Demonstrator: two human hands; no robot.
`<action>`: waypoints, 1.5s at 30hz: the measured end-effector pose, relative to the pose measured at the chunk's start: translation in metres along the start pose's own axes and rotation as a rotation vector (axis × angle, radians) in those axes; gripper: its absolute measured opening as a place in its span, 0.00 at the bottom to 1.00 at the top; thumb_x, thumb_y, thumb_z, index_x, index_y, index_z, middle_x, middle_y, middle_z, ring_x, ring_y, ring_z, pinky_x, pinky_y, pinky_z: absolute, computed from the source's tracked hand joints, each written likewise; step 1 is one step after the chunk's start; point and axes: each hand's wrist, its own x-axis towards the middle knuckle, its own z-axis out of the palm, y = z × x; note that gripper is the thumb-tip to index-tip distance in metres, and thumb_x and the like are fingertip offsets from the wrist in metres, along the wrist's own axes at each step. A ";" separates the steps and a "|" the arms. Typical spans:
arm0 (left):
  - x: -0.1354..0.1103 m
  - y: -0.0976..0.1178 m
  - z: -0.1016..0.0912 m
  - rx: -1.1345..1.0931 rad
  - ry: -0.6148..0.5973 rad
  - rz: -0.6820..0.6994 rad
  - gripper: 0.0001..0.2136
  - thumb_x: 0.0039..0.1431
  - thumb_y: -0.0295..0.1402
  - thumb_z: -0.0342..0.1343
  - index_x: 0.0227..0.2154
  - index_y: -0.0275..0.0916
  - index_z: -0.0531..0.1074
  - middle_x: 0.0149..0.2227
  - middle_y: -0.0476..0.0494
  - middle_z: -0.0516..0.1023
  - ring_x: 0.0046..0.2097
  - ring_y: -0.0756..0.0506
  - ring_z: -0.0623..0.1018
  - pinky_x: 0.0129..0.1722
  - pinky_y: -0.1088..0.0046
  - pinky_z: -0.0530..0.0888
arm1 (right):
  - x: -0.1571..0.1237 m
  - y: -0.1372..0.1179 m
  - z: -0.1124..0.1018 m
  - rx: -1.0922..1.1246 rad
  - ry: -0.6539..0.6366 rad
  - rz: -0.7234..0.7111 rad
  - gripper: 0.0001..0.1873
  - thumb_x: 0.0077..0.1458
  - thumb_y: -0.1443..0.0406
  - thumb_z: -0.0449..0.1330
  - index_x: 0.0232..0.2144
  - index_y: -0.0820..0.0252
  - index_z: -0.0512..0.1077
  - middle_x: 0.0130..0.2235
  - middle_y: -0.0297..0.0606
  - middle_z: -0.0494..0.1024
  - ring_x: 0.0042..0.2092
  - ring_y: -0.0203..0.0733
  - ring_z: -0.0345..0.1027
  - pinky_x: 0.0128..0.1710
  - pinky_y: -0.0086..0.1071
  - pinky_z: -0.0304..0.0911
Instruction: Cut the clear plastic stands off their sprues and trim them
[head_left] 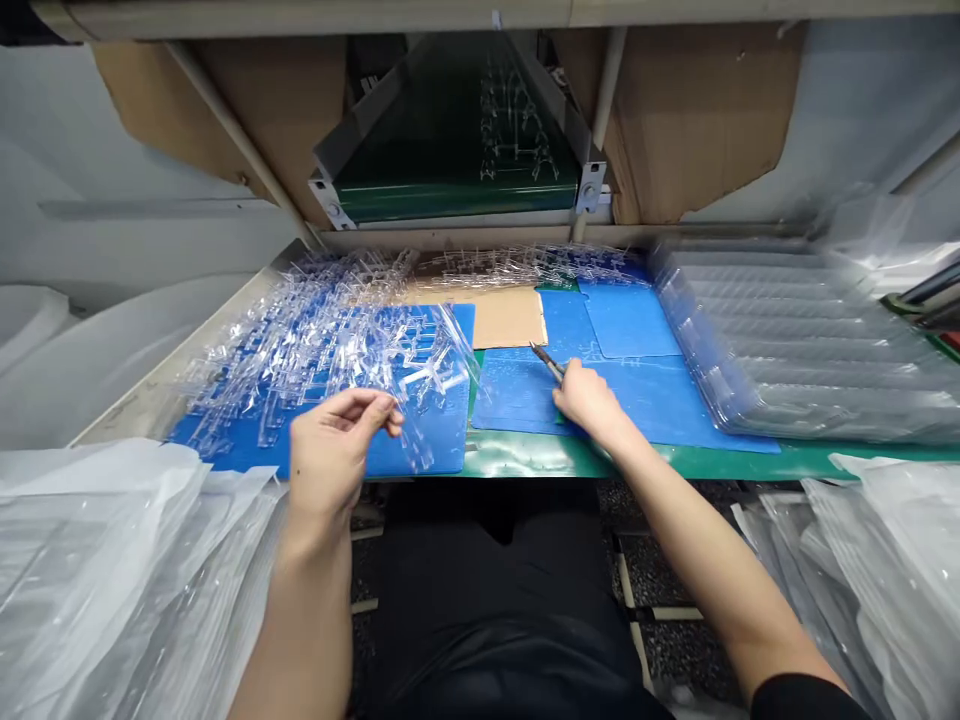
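Note:
My left hand (337, 445) is raised over the near edge of the blue mat (442, 450), fingers pinched on a clear plastic moulded frame (427, 370) with several small parts on it. A large heap of the same clear plastic frames (300, 330) lies just behind it on the left. My right hand (589, 398) rests on the right blue mat (660, 400), closed round a small pair of metal cutters (547, 362) whose tips point up and to the left.
A green conveyor belt (457, 150) carries more clear frames down to the table's back edge. Brown cardboard (510, 315) lies mid-table. Stacked clear plastic trays (810, 340) stand on the right. Plastic bags (112, 570) flank my lap on both sides.

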 end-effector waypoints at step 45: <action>-0.084 -0.044 0.053 -0.453 -0.288 -0.266 0.13 0.71 0.41 0.66 0.33 0.39 0.76 0.26 0.52 0.71 0.28 0.53 0.70 0.34 0.76 0.69 | -0.200 0.003 0.038 0.757 -0.795 -0.180 0.17 0.76 0.48 0.55 0.42 0.53 0.65 0.38 0.30 0.66 0.38 0.40 0.59 0.41 0.37 0.59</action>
